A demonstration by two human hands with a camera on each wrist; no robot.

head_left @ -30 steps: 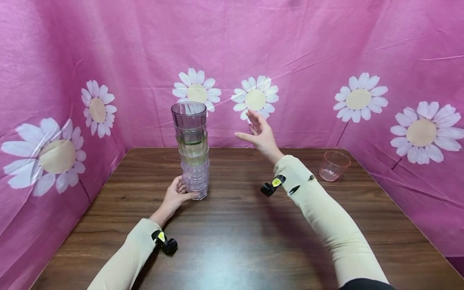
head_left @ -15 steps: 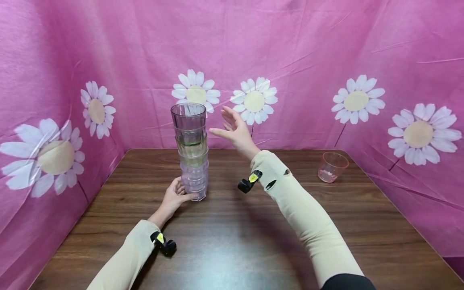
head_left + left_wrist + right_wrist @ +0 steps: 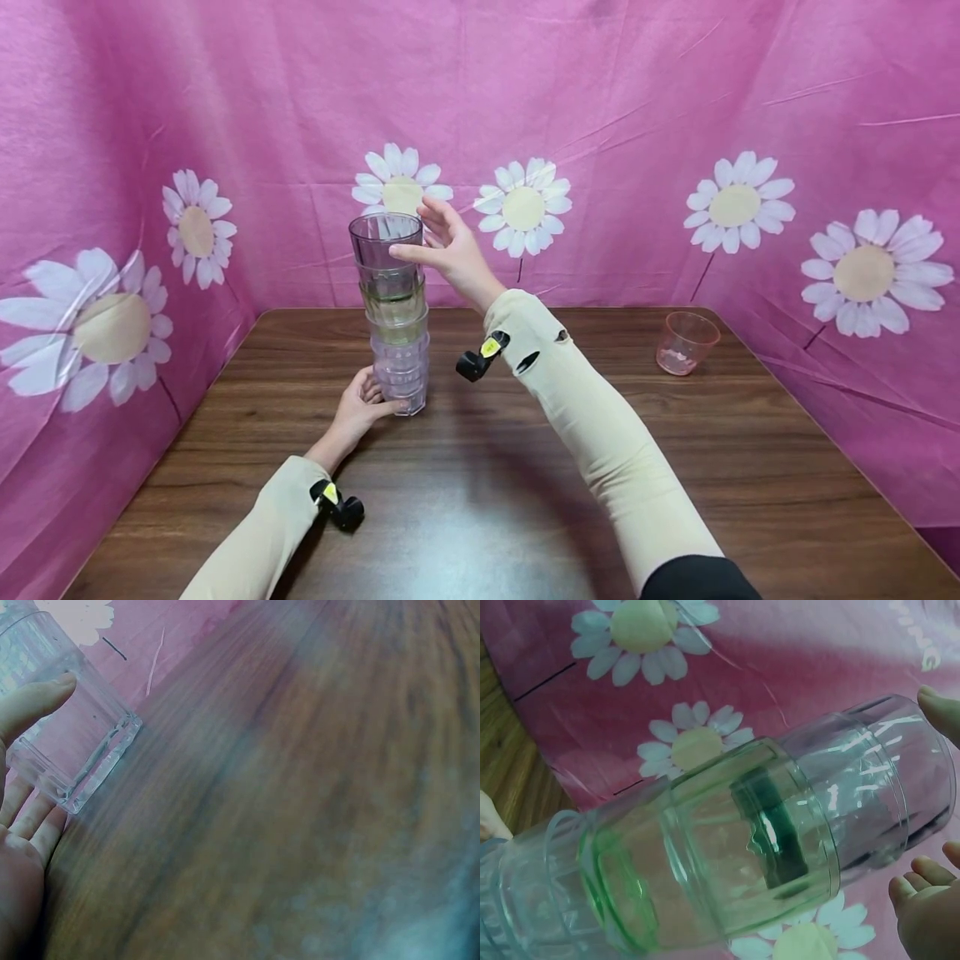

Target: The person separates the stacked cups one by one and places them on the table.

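Observation:
A tall upright stack of nested plastic tumblers stands on the wooden table. Its top is a smoky purple tumbler [image 3: 369, 250], with a green-tinted tumbler [image 3: 386, 312] in the middle and clear ones lower down. My left hand [image 3: 358, 414] holds the bottom clear tumbler [image 3: 86, 735], thumb across the front and fingers behind. Up at the top, my right hand [image 3: 456, 254] reaches around the smoky tumbler, thumb in front and fingers spread at the far side. In the right wrist view, the fingers are beside that tumbler's rim, with a gap below it.
A short pink-tinted tumbler [image 3: 687, 343] stands apart at the back right of the table [image 3: 525, 500]. Pink cloth [image 3: 600, 100] with large white daisies encloses the table at the back and sides.
My right hand has moved left from beside the stack to the top tumbler, its thumb now overlapping the front. My left hand has kept its hold at the base.

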